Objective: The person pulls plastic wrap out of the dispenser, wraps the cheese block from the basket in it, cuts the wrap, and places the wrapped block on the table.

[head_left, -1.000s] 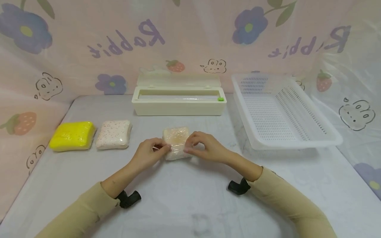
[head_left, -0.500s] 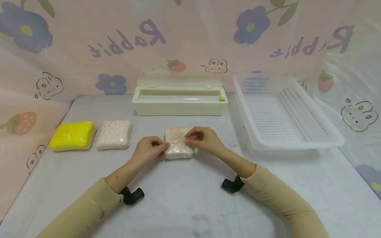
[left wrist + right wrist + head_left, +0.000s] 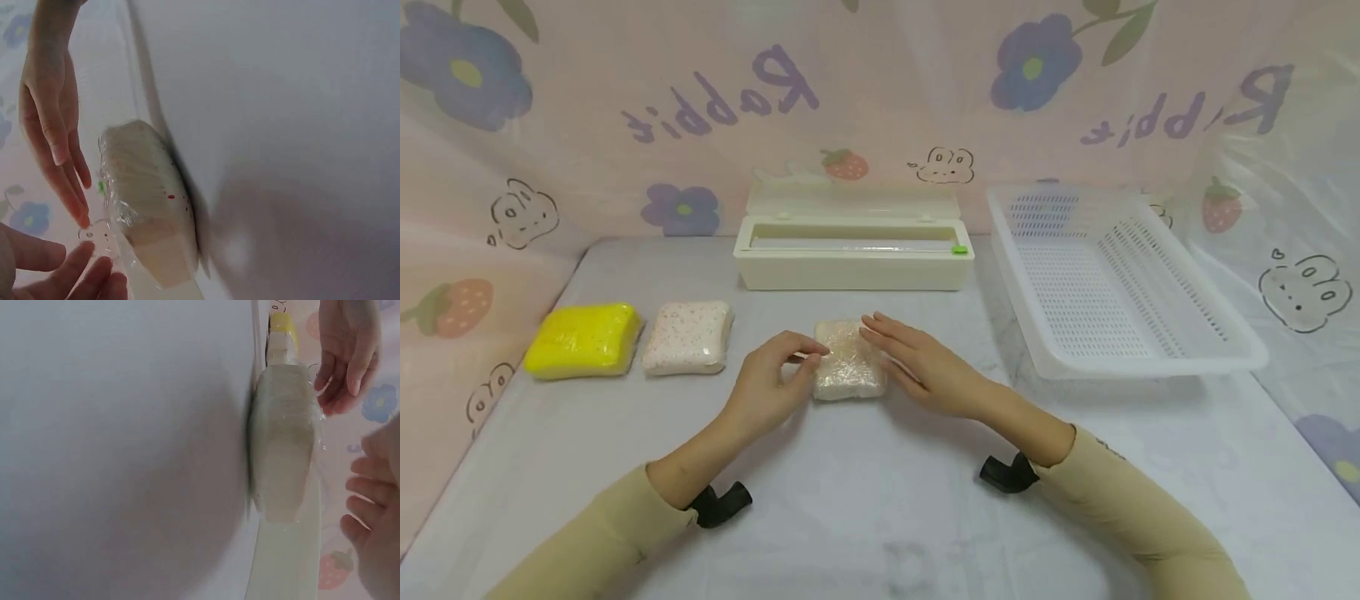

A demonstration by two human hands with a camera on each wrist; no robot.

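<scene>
A pale, pillow-shaped block [image 3: 850, 377] wrapped in clear, wrinkled plastic film lies flat on the table, between my hands. My left hand [image 3: 767, 379] hovers at its left edge, fingers loosely bent, thumb and fingertips close to the film. Over the right edge is my right hand [image 3: 936, 371], its fingers nearly straight and slanting above the top. In the left wrist view, small red specks mark the underside of the block [image 3: 150, 194], and both hands' fingers hang above the film. The right wrist view has the wrapped block [image 3: 284, 444] side-on, with the right fingers [image 3: 369, 487] apart from it.
To the left lie a yellow wrapped block [image 3: 583, 342] and a red-speckled white one [image 3: 687, 337]. Behind the hands stands a cream film dispenser [image 3: 853, 273], lid raised, with a green slider [image 3: 959, 250]. A white perforated basket [image 3: 1150, 365] is at the right.
The film over the block's near half has been smoothed down. Both hands have loosened from a pinching pose, and the right fingers have straightened and lifted over the block.
</scene>
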